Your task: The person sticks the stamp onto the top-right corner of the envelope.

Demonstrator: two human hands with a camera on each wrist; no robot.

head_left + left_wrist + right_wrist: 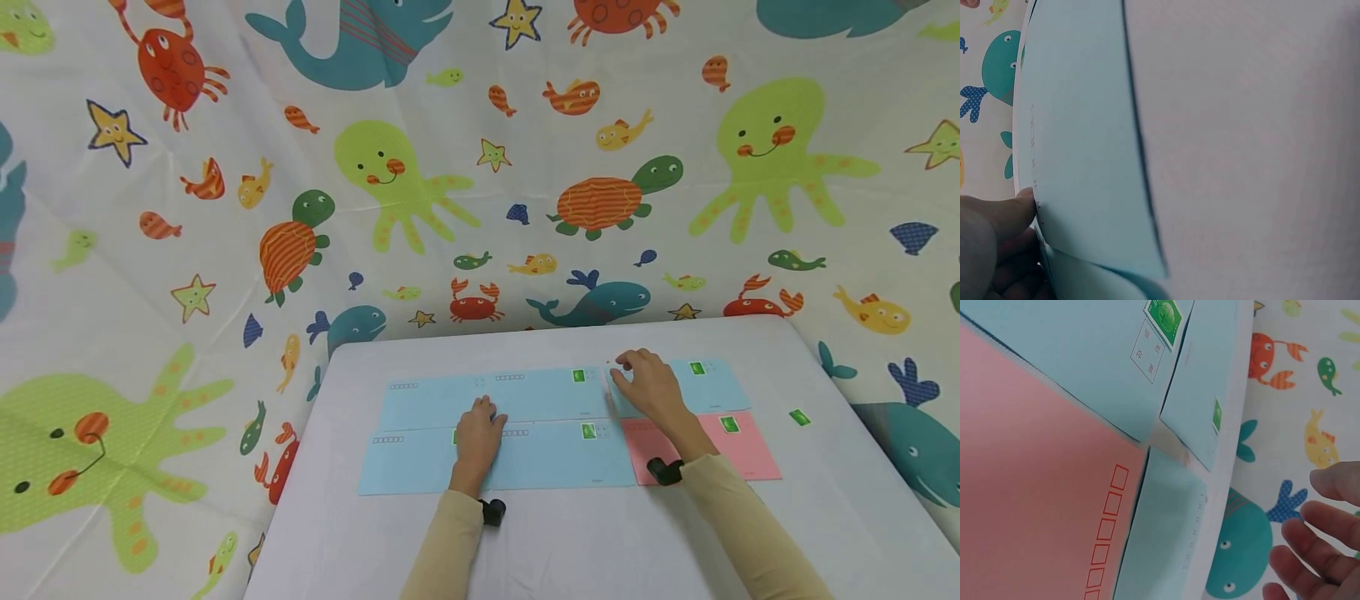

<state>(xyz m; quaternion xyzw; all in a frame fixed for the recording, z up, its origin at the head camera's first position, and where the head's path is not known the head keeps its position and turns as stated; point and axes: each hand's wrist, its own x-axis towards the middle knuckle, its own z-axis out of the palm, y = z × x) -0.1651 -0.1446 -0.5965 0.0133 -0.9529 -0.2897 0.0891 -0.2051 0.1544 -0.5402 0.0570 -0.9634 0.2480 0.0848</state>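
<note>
Several light blue envelopes [427,404] and a pink envelope [757,450] lie in two rows on the white table. My left hand [480,429] rests over the blue envelopes where the left and middle ones meet, its fingers relaxed and partly covering a green stamp. In the left wrist view the thumb [1016,209] lies at an envelope's edge. Above the left end of the upper right blue envelope [712,387] is my right hand [651,387]. Its fingers [1310,550] are apart and loosely bent, with nothing seen between them.
Green stamps sit at the right ends of most envelopes, such as the stamp [578,376] on the upper middle one. A loose green stamp [799,417] lies on the table at the right. A cloth [525,183] printed with sea animals hangs behind.
</note>
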